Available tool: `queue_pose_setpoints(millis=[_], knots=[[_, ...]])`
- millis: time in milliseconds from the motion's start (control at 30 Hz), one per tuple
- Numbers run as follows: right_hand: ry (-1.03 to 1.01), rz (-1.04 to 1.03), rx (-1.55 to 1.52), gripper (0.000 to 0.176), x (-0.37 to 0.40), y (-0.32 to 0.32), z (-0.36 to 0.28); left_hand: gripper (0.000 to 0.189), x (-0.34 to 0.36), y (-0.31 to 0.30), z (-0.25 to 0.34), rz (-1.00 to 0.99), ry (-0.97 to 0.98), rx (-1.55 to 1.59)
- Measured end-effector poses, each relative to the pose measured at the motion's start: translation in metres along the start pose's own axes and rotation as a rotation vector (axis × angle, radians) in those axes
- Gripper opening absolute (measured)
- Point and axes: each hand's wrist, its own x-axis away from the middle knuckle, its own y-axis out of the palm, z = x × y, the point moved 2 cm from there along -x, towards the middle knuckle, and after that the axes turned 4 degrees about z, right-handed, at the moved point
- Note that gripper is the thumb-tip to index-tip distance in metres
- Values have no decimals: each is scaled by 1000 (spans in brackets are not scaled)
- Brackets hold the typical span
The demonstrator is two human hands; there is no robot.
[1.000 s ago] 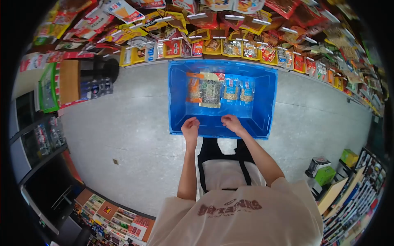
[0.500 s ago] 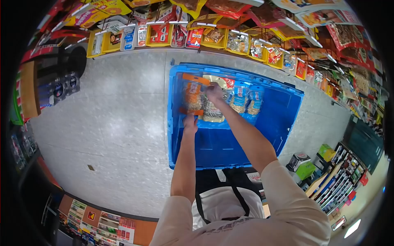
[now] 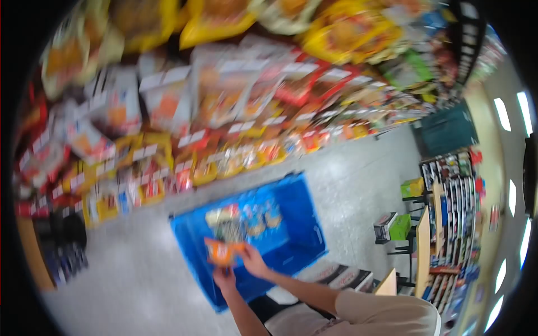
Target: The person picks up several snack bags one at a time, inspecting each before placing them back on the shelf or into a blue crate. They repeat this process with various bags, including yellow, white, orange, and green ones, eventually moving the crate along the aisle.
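Both hands hold an orange snack packet [image 3: 218, 252] over the near left part of a blue tote [image 3: 300, 238]. My left hand [image 3: 224, 276] grips its lower edge, and my right hand [image 3: 252, 260] pinches its right side. Inside the tote, toward the far side, lie a silvery-grey packet [image 3: 228, 231] and blue-topped packets [image 3: 255, 223] in a row. Motion blur hides the print on every packet.
Shelves of hanging snack bags [image 3: 218, 106] fill the far side, with yellow bins [image 3: 203, 172] along their bottom. Right of the tote stand a green box [image 3: 400, 227] and a rack of goods [image 3: 457, 207]. Dark cartons [image 3: 347, 277] sit near my body.
The orange packet has come up off the tote's contents and nearer to me, held in both hands. My view has tilted up and swung toward the shelves, so the tote appears lower and rotated.
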Motion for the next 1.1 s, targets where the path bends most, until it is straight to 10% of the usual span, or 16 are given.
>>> queue_pose_setpoints(millis=[233, 433, 600, 667, 767, 867, 1000, 1100], knots=[[53, 123, -334, 26, 49, -122, -93, 48, 169, 131, -21, 85, -45, -385], [-161, 162, -415, 16, 56, -215, -186, 54, 225, 161, -69, -409, -238, -401], [-264, 105, -485, 14, 71, -283, -213, 52, 274, 190, -105, -330, 97, -500], [-286, 59, -581, 14, 76, -313, -213, 60, 310, 220, -117, -518, 704, -838], [-273, -22, -644, 14, 88, -368, -207, 65, 365, 253, -150, -659, 962, -1224], [-345, -6, -645, 13, 105, -428, -212, 64, 391, 263, -204, -665, 722, -1143], [-367, -29, -756, 13, 122, -508, -216, 62, 397, 278, -272, -635, 985, -1322], [-394, 17, -700, 17, 134, -551, -212, 51, 418, 299, -319, -923, 750, -1247]])
